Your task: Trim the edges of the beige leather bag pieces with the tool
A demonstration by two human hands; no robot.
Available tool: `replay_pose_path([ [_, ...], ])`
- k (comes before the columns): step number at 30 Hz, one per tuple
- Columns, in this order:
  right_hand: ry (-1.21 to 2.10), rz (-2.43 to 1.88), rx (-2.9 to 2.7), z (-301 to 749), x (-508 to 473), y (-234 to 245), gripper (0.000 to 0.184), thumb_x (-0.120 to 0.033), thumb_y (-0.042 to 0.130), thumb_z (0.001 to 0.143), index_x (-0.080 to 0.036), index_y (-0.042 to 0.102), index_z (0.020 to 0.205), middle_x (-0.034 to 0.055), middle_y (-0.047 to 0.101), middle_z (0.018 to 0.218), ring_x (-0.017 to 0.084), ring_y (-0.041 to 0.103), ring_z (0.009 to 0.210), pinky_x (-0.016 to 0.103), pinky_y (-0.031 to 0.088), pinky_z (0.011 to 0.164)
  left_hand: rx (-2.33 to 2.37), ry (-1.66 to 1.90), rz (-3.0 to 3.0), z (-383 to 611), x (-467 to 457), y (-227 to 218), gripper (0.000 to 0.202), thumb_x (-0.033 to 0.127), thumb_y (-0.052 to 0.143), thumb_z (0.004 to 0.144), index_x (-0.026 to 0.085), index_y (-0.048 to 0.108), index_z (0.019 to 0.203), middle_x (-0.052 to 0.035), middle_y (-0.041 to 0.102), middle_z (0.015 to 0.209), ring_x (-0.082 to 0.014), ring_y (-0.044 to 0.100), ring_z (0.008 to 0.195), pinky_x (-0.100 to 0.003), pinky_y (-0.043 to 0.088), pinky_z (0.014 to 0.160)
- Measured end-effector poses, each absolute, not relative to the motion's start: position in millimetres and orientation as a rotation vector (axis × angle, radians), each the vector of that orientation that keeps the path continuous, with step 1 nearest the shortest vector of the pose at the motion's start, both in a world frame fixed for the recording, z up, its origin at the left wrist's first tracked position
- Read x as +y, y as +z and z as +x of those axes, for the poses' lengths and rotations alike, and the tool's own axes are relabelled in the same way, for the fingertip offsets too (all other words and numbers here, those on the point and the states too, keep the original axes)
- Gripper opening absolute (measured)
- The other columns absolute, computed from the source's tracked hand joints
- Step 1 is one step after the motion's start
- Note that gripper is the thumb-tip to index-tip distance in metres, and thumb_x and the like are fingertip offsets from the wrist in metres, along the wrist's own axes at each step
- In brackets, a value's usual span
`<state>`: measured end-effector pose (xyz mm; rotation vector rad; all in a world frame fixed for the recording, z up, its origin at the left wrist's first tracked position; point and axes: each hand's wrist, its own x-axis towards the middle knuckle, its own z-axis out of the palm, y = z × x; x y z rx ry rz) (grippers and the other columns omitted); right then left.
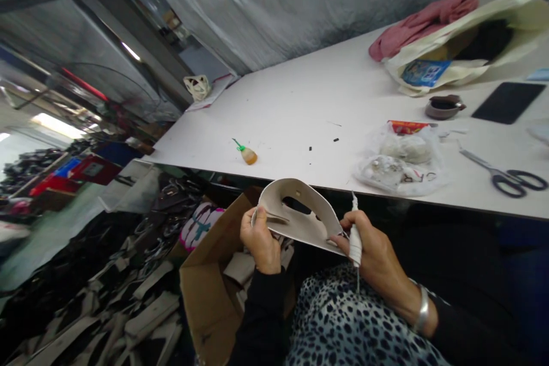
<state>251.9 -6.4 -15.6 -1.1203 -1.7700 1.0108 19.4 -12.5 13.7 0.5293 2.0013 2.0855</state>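
A curved beige leather-like piece with an oval cut-out is held up in front of the table's near edge. My left hand is closed on its left end, thumb on top. At its right end, my right hand pinches the edge between thumb and fingers. That same hand also holds a slim tool wrapped in white, upright, with a thin point at the top and a thin rod below. What kind of tool it is, I cannot tell.
On the white table are a small green-capped bottle, a plastic bag, scissors, a tape roll, a dark flat tablet-like object and a cream bag. Below stands a cardboard box with beige pieces.
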Motion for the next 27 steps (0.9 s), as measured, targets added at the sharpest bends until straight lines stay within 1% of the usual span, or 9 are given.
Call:
replay_pose_path([
  [3,0.998,-1.131,-1.665,252,-7,-16,0.023,-0.04,0.07,0.095,-0.026,0.052,0.098,-0.0061,0.051,0.07,0.014,0.048,0.058,0.025,0.039,0.054,1.995,2.032,0.513,2,-28,3,0.031,0.04,0.08,0.071,0.014,0.069,0.084,-0.0014,0.068,0.077,-0.0153,0.061,0.069,-0.03,0.049,0.072],
  [6,0.954,-1.147,-1.603,251,-7,-14,0.027,-0.043,0.073,0.093,-0.026,0.053,0.097,-0.0064,0.05,0.069,0.013,0.046,0.056,0.024,0.039,0.052,2.049,1.949,0.564,-18,-43,-1,0.033,0.043,0.08,0.073,0.013,0.073,0.086,-0.0025,0.07,0.079,-0.0159,0.061,0.071,-0.031,0.049,0.075],
  [10,0.927,-1.109,-1.563,248,-7,-11,0.024,-0.038,0.075,0.093,-0.025,0.054,0.096,-0.0064,0.052,0.071,0.012,0.046,0.056,0.024,0.039,0.051,2.269,1.811,0.726,-36,-59,1,0.03,0.042,0.081,0.074,0.013,0.076,0.081,-0.0025,0.071,0.076,-0.0174,0.061,0.073,-0.03,0.047,0.076],
  [13,0.916,-1.101,-1.534,246,-8,-8,0.021,-0.035,0.074,0.093,-0.025,0.056,0.096,-0.0048,0.058,0.076,0.012,0.048,0.058,0.024,0.041,0.053,2.407,1.768,0.804,-38,-66,0,0.028,0.041,0.08,0.076,0.014,0.077,0.08,-0.0028,0.073,0.076,-0.0184,0.062,0.074,-0.031,0.047,0.077],
  [18,0.882,-1.061,-1.524,242,-9,-3,0.019,-0.033,0.075,0.093,-0.025,0.058,0.096,-0.0033,0.061,0.079,0.013,0.05,0.059,0.024,0.043,0.053,2.31,1.922,0.668,-32,-67,-4,0.026,0.039,0.077,0.077,0.013,0.075,0.08,-0.0017,0.07,0.075,-0.017,0.06,0.072,-0.029,0.048,0.073],
  [21,0.861,-1.079,-1.529,242,-7,0,0.02,-0.035,0.075,0.092,-0.025,0.058,0.096,-0.0028,0.061,0.079,0.013,0.051,0.058,0.024,0.044,0.053,2.299,1.864,0.687,-31,-70,-1,0.027,0.04,0.076,0.077,0.013,0.075,0.079,-0.0019,0.07,0.074,-0.0171,0.06,0.072,-0.029,0.048,0.072],
  [25,0.853,-1.112,-1.508,243,-3,2,0.022,-0.038,0.075,0.092,-0.025,0.057,0.094,-0.0027,0.061,0.079,0.013,0.052,0.059,0.024,0.044,0.053,2.351,1.74,0.736,-36,-78,6,0.027,0.041,0.078,0.077,0.014,0.078,0.08,-0.0033,0.074,0.077,-0.0184,0.063,0.076,-0.03,0.048,0.076],
  [27,0.855,-1.122,-1.5,243,-2,2,0.023,-0.039,0.075,0.092,-0.025,0.057,0.093,-0.0027,0.061,0.078,0.013,0.051,0.059,0.024,0.043,0.053,2.374,1.712,0.741,-39,-81,7,0.03,0.043,0.078,0.076,0.014,0.079,0.081,-0.0039,0.075,0.078,-0.019,0.064,0.077,-0.03,0.048,0.076],
])
